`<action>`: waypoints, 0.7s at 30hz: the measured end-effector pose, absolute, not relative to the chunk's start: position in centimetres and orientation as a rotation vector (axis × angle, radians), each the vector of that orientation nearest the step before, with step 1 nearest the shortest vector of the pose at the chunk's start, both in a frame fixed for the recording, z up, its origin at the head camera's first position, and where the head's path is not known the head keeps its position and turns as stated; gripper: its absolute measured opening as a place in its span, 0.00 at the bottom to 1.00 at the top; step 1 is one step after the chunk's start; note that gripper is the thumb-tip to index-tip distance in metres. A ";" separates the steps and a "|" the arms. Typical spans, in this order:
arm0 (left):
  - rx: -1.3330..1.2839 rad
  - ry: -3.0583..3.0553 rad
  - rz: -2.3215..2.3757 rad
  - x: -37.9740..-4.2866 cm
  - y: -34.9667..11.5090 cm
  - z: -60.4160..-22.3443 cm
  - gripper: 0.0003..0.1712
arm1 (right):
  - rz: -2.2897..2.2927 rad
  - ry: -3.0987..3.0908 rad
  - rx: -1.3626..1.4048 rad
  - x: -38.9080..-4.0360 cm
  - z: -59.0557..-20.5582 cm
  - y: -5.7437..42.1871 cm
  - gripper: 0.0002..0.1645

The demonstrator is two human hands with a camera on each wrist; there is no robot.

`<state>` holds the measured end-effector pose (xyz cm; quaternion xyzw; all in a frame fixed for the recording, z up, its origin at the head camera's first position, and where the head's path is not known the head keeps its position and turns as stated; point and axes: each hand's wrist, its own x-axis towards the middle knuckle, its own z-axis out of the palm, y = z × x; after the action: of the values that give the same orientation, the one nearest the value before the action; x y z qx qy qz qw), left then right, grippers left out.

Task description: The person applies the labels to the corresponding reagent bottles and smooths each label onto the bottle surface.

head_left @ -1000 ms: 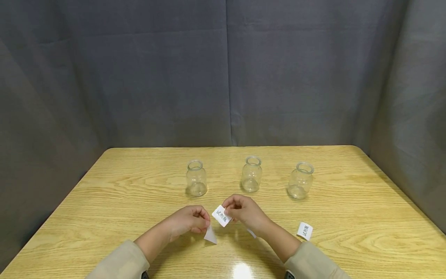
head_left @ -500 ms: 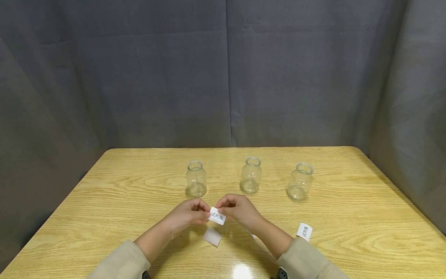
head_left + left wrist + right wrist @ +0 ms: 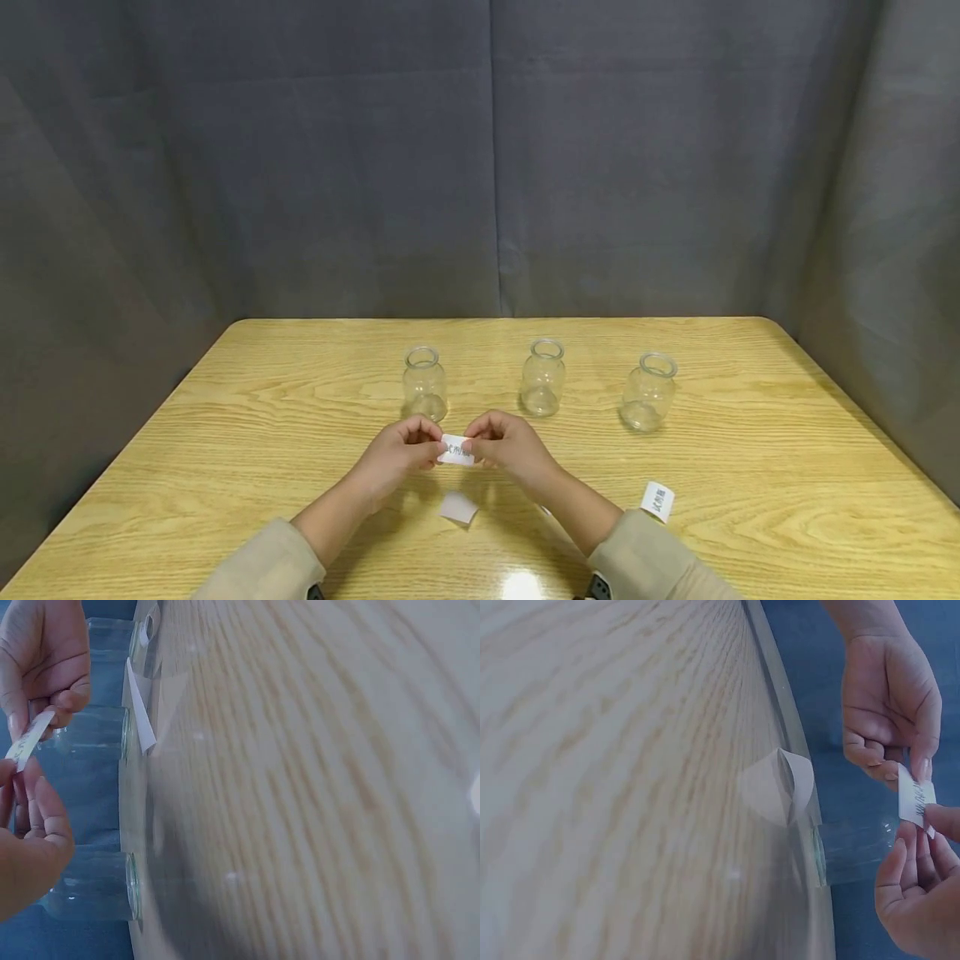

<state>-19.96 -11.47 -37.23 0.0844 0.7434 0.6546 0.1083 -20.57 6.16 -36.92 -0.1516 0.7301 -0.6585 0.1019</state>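
Note:
A small white label (image 3: 454,451) with dark handwritten characters is stretched between both hands, raised over the table. My left hand (image 3: 397,457) pinches its left end between thumb and fingers. At the other end, my right hand (image 3: 513,450) pinches it the same way, the thumb covering part of the writing. In the right wrist view the label (image 3: 915,796) shows its written face between the fingertips. Below the hands a curled blank piece of white paper (image 3: 457,507) lies on the table. Just beyond the left hand stands a clear glass jar (image 3: 425,387).
Two more clear glass jars stand to the right, a middle jar (image 3: 542,383) and a right jar (image 3: 648,396). Another written label (image 3: 657,501) lies curled near the right sleeve. A sliver of white paper (image 3: 545,510) peeks out beside the right forearm. Grey curtains surround the wooden table (image 3: 300,375).
The left hand has let go of the blank paper, which dropped to the table, and taken the label's left end. Both hands have lifted slightly forward, and the label is now level.

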 end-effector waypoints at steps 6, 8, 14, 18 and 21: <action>0.173 2.200 1.999 -20.2 -11.5 -37.2 0.07 | -1.998 2.106 -0.355 -21.3 -37.6 5.9 0.10; 0.145 2.210 2.003 -20.3 -11.6 -37.2 0.06 | -2.008 2.106 -0.331 -21.4 -37.6 5.8 0.10; 0.047 2.292 1.978 -20.7 -11.9 -37.4 0.04 | -1.986 2.170 -0.352 -21.9 -37.7 5.0 0.07; -0.029 2.339 1.956 -21.0 -12.1 -37.5 0.05 | -1.940 2.234 -0.420 -22.5 -38.0 4.4 0.05; -0.063 2.365 1.935 -21.2 -12.4 -37.6 0.03 | -1.908 2.274 -0.455 -23.1 -38.2 3.9 0.05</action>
<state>-21.23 -12.40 -37.59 -0.0205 0.7731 0.6325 0.0428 -23.08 3.90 -38.21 -0.1513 0.7554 -0.6338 0.0692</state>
